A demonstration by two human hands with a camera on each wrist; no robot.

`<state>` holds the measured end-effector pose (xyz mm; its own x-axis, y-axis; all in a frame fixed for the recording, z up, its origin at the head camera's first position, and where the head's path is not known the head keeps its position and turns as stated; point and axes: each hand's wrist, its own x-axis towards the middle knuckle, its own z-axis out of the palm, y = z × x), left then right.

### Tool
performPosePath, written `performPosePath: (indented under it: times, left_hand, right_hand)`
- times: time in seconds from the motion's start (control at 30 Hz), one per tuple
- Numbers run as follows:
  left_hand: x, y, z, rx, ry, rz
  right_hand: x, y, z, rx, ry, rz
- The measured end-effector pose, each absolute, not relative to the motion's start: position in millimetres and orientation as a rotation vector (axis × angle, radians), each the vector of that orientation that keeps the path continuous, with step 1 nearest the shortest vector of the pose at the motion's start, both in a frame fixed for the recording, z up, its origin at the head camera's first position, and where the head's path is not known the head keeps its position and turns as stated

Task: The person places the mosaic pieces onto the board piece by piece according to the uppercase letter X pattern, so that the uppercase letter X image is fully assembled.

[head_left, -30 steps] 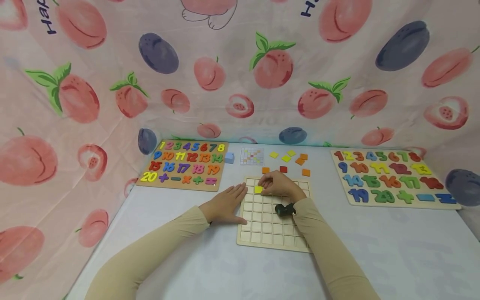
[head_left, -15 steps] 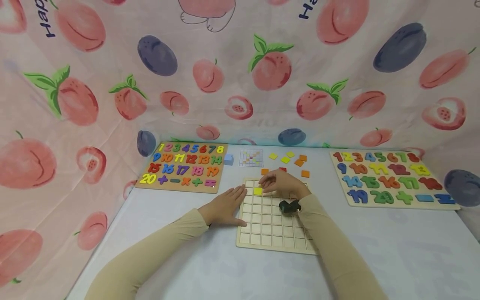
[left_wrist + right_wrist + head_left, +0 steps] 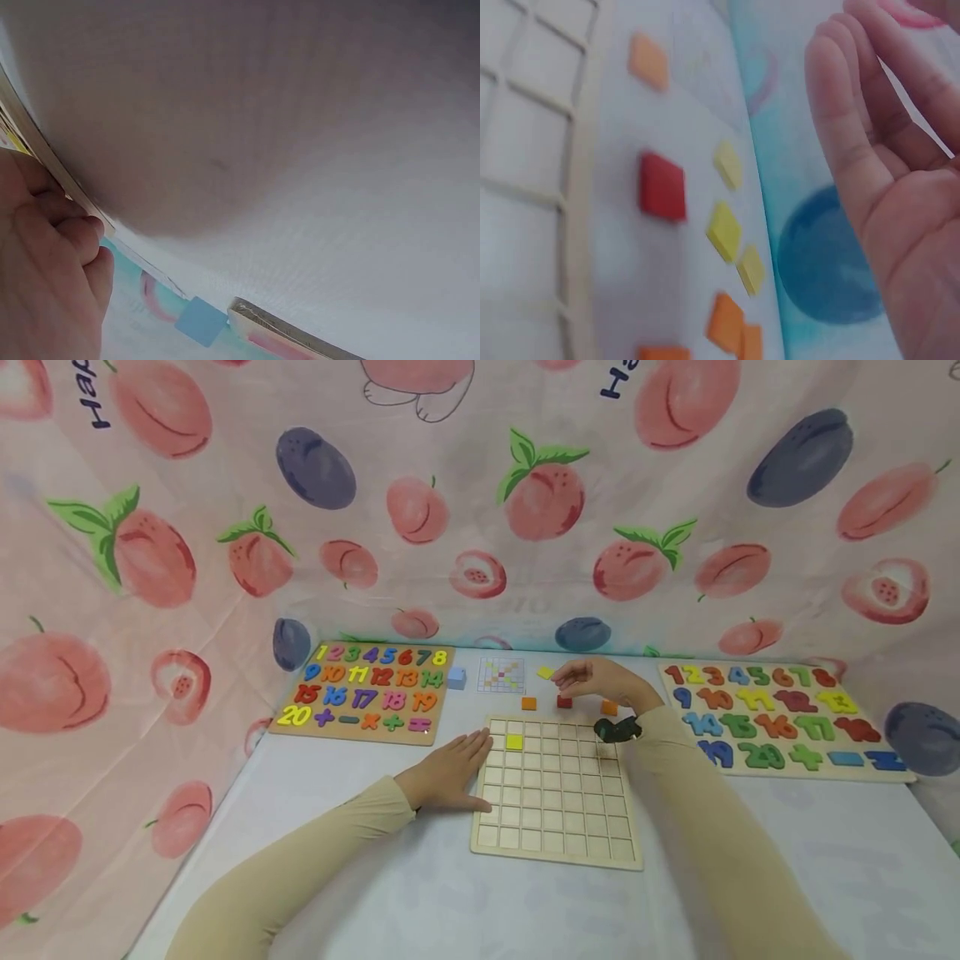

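Note:
My left hand (image 3: 446, 774) rests at the left edge of a wooden grid board (image 3: 555, 802), fingers straight and thumb spread along the rim. One yellow square tile (image 3: 513, 742) sits in a cell near the board's upper left. Beyond the board's far edge, my right hand (image 3: 603, 682) hovers above loose tiles with nothing in its fingers. A red tile (image 3: 564, 702) and an orange tile (image 3: 528, 703) lie near it. In the right wrist view, several yellow tiles (image 3: 724, 232) and orange tiles (image 3: 724, 322) show below the raised hand, which hides most of them from the head view.
At the left lies a number puzzle board (image 3: 360, 693), with a blue block (image 3: 456, 678) beside it. A printed pattern card (image 3: 502, 676) lies behind the grid board. Another number board (image 3: 787, 718) stands at the right. A fruit-print cloth (image 3: 480, 485) hangs behind the white table.
My right hand has moved away from the yellow tile on the board, up and right to the loose tiles. That tile stays in its cell. My left hand has stayed put.

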<state>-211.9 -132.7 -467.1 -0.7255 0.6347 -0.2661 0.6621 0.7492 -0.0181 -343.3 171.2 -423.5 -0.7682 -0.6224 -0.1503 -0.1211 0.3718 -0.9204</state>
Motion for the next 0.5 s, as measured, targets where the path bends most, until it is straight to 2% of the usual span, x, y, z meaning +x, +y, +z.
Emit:
performPosePath:
  times: [0.5]
  left_hand:
    - [-212,-133,-466,1.009,2.699,-0.139]
  right_hand:
    - [-376,190,-432,-0.473,2.317,-1.37]
